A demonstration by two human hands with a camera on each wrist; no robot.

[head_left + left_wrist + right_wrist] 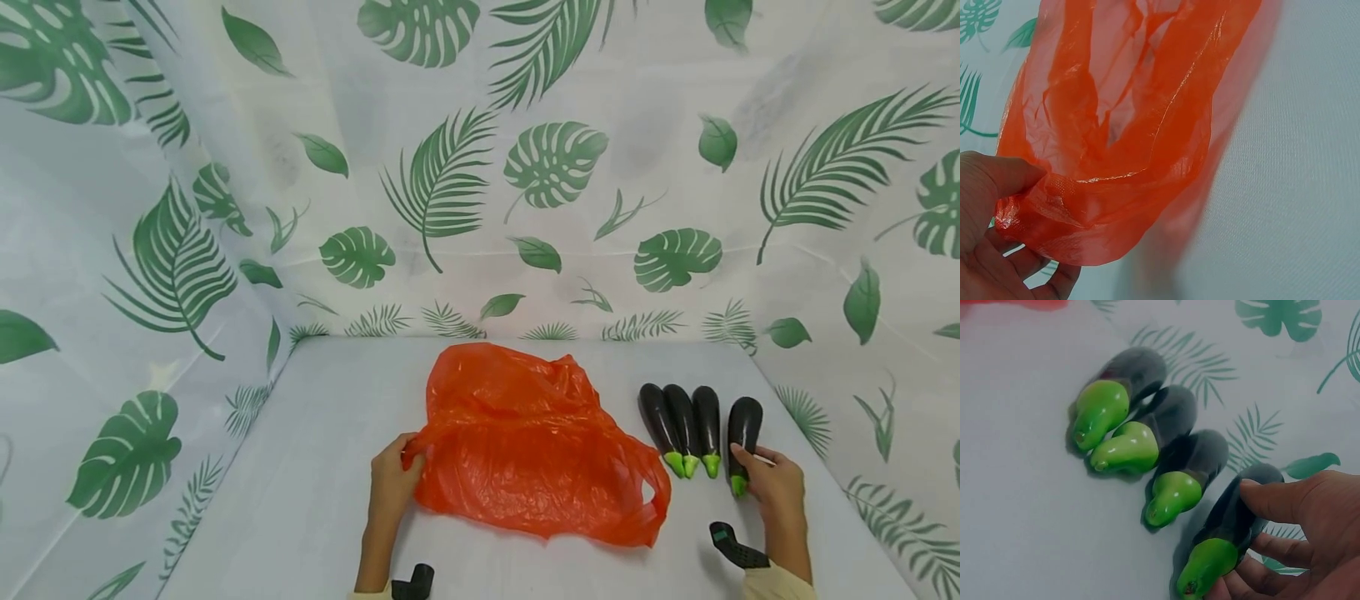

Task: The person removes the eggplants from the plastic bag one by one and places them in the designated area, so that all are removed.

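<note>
An orange-red plastic bag (525,450) lies spread out in the middle of the white table, its handle loop toward the right. My left hand (395,479) pinches the bag's left end between thumb and fingers; in the left wrist view the bag (1166,144) hangs from that grip. On the right, my right hand (776,483) grips a dark purple eggplant (744,425) with a green stem end. In the right wrist view the thumb lies across this eggplant (1229,506). Just left of it, three more eggplants (679,417) lie side by side, stem ends toward me.
The white table (315,500) has its back edge against a leaf-print cloth (465,192), which also rises along both sides. Each wrist carries a black strapped device, one at the left wrist (414,582) and one at the right (735,546).
</note>
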